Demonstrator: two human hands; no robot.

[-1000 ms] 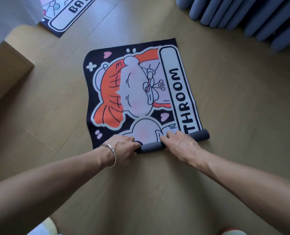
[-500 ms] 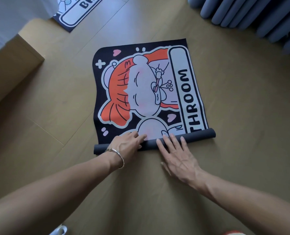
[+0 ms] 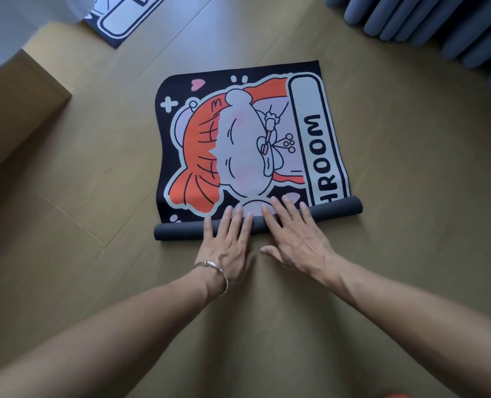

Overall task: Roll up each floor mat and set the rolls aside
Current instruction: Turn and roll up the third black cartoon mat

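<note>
Pale wood floor (image 3: 95,196) bears black cartoon-printed floor mat (image 3: 238,139), lying flat, near edge wound into slim dark-grey roll (image 3: 178,232). Left hand (image 3: 228,239), right hand (image 3: 293,237): fingers straight, pressing roll, grasping nothing. Best pushed evenly, ends level.

Mat (image 3: 247,145): lay on the floor (image 3: 95,173), rolled end (image 3: 336,209) nearest.
Hands: left hand (image 3: 227,242) and right hand (image 3: 293,237) rested side by side on it.
Second mat (image 3: 118,21): lay behind, left.

Two floor mats (image 3: 238,139) (image 3: 123,24), two hands (image 3: 227,245) (image 3: 296,239), one bracelet (image 3: 217,268), one curtain (image 3: 439,24).
</note>
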